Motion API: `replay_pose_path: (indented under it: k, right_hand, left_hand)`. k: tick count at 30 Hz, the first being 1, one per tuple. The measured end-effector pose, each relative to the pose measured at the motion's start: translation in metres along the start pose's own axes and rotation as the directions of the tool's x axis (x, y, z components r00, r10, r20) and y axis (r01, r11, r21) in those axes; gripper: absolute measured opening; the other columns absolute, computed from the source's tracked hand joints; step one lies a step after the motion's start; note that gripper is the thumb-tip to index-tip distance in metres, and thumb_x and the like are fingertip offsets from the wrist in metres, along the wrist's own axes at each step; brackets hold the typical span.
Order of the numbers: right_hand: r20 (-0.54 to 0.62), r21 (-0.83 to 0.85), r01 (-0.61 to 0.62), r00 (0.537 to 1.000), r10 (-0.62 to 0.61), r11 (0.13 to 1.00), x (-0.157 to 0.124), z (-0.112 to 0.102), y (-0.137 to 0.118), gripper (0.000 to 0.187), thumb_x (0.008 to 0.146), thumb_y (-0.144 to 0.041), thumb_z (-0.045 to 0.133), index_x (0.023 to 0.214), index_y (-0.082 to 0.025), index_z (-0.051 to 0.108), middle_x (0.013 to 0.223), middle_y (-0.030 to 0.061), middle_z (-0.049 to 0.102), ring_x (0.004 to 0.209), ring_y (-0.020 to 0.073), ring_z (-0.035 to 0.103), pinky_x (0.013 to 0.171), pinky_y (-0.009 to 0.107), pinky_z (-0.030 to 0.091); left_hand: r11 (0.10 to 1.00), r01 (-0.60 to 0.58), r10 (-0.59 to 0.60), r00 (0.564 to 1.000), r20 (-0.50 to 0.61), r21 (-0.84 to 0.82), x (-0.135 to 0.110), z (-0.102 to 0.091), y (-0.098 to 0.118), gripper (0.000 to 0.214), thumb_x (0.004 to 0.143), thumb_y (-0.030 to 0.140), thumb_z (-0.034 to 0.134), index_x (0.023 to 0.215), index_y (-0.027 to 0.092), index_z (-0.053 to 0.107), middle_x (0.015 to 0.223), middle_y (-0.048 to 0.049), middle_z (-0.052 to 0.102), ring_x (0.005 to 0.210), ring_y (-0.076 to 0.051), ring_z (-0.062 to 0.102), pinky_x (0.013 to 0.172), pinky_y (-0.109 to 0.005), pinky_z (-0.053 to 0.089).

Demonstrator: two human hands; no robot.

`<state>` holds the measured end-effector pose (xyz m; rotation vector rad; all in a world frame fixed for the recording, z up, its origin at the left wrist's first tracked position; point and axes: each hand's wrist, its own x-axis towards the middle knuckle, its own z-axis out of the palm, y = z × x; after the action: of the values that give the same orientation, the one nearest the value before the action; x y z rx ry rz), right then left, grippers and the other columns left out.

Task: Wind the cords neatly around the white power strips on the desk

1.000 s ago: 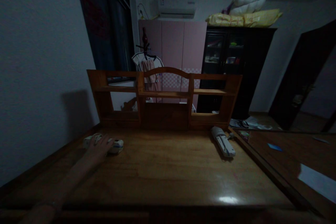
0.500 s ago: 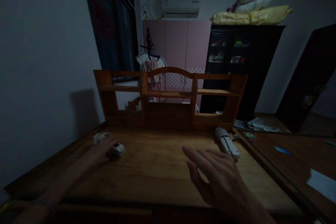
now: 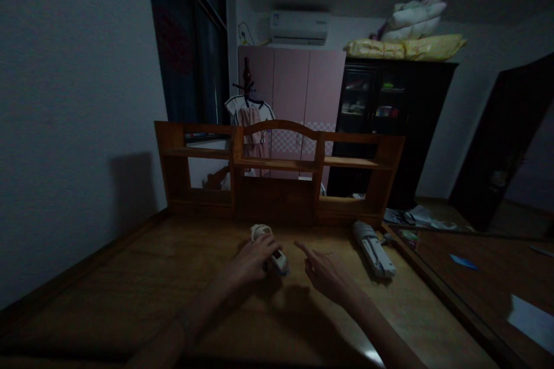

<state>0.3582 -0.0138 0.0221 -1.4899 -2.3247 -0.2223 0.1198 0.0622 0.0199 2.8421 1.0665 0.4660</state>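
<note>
My left hand [image 3: 255, 256] grips a small white power strip [image 3: 280, 262] from above, over the middle of the wooden desk. A pale cord [image 3: 260, 230] is wound at its far end, and my fingers hide part of its body. Just to the right, my right hand [image 3: 326, 272] is apart from it, with the index finger stretched out, the other fingers partly bent and nothing held. A second, longer white power strip [image 3: 377, 255] with a grey cord wrapped around its far end lies on the desk beyond my right hand.
A wooden shelf unit [image 3: 277, 202] stands along the back of the desk [image 3: 164, 282]. At left is a wall [image 3: 78, 127]. A raised wooden edge [image 3: 433, 282] borders the right side, with a brown surface holding a blue card [image 3: 463, 262] and white paper [image 3: 531, 317] beyond.
My left hand has carried the small power strip from the desk's left side to its middle. My right hand has drawn left and farther forward, with its index finger now stretched out.
</note>
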Motion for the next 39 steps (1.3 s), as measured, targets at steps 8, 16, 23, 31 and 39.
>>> replay_pose_path:
  k: [8, 16, 23, 31, 39]
  right_hand:
    - [-0.016, 0.266, -0.162, 0.985, 0.172, 0.950, 0.026, 0.023, 0.056, 0.039, 0.100, -0.042, 0.030, 0.123, -0.019, 0.051, 0.089, 0.0059, 0.066, 0.079, 0.0199, 0.062, 0.071, 0.028, 0.041]
    - [-0.042, 0.418, -0.165, 0.979, 0.200, 0.893, 0.032, 0.043, 0.054, 0.047, 0.098, -0.053, 0.030, 0.113, -0.020, 0.058, 0.104, 0.0094, 0.065, 0.092, 0.0218, 0.061, 0.079, 0.031, 0.042]
    - [0.012, 0.485, -0.155, 0.985, 0.171, 0.861, 0.026, 0.039, 0.042, 0.039, 0.097, -0.049, 0.036, 0.116, -0.023, 0.057, 0.096, 0.0059, 0.065, 0.086, 0.0208, 0.061, 0.076, 0.030, 0.043]
    - [0.046, 0.492, -0.085, 0.996, 0.071, 0.866, 0.029, 0.039, 0.032, 0.033, 0.090, -0.040, 0.053, 0.117, -0.021, 0.056, 0.101, 0.0067, 0.062, 0.087, 0.0208, 0.057, 0.078, 0.029, 0.042]
    - [0.063, 0.501, -0.069, 0.997, 0.042, 0.863, 0.031, 0.042, 0.037, 0.032, 0.093, -0.042, 0.050, 0.117, -0.021, 0.055, 0.103, 0.0069, 0.061, 0.089, 0.0212, 0.057, 0.080, 0.031, 0.042]
  left_hand:
    - [0.998, -0.027, 0.027, 1.000, -0.009, 0.055, 0.049, 0.034, 0.042, 0.080, 0.064, 0.010, 0.063, 0.137, 0.024, 0.035, 0.138, -0.0122, 0.043, 0.137, -0.034, 0.021, 0.109, -0.055, 0.015]
    - [0.996, 0.064, -0.038, 0.926, -0.376, 0.057, 0.039, 0.000, -0.024, 0.029, 0.095, 0.035, 0.036, 0.097, 0.021, 0.061, 0.093, -0.0066, 0.067, 0.085, -0.017, 0.063, 0.081, -0.029, 0.044]
    - [0.992, 0.119, -0.090, 0.882, -0.462, 0.035, 0.037, 0.043, -0.074, 0.029, 0.095, 0.022, 0.029, 0.103, 0.017, 0.056, 0.077, -0.0056, 0.066, 0.066, -0.016, 0.062, 0.063, -0.025, 0.044]
    - [0.978, 0.015, -0.105, 0.895, -0.433, -0.207, 0.038, 0.050, -0.070, 0.022, 0.094, 0.017, 0.034, 0.084, 0.018, 0.053, 0.082, -0.0034, 0.059, 0.076, -0.014, 0.057, 0.072, -0.026, 0.045]
    - [0.973, -0.132, 0.035, 0.896, -0.443, -0.190, 0.032, 0.041, -0.057, 0.020, 0.085, 0.010, 0.046, 0.100, 0.020, 0.056, 0.104, -0.0063, 0.053, 0.092, -0.016, 0.055, 0.083, -0.030, 0.048]
